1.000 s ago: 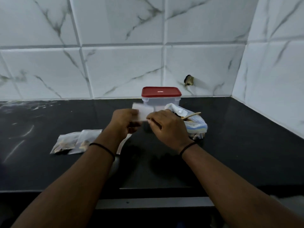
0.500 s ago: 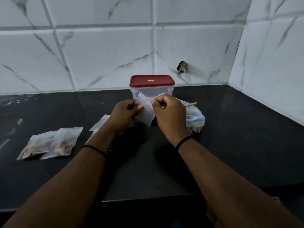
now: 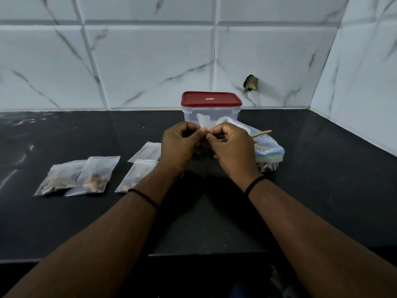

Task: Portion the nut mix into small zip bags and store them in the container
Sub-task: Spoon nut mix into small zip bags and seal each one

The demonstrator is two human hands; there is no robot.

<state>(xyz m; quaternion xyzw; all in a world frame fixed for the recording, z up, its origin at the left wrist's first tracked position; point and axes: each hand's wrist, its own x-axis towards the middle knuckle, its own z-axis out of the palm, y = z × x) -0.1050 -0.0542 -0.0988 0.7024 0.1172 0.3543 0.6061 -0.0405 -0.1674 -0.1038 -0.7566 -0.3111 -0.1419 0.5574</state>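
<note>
My left hand (image 3: 180,145) and my right hand (image 3: 231,147) meet above the black counter and pinch a small clear zip bag (image 3: 205,121) between their fingertips; most of the bag is hidden behind the hands. Just behind them stands a clear container with a red lid (image 3: 211,99), shut. Three filled small bags lie to the left: two side by side (image 3: 60,176) (image 3: 96,175) and one (image 3: 137,175) partly under my left forearm. An empty small bag (image 3: 148,151) lies flat beside my left hand. The large nut mix bag (image 3: 267,151) sits right of my right hand.
A wooden stick (image 3: 263,132) pokes out of the large bag. The black counter (image 3: 322,179) ends at a front edge near the bottom. White marble tile walls close the back and the right side, with a small metal stub (image 3: 250,83) on the back wall.
My hands have drawn closer together on the small bag, now touching fingertip to fingertip. The camera has tilted, so a third filled bag shows by my left forearm.
</note>
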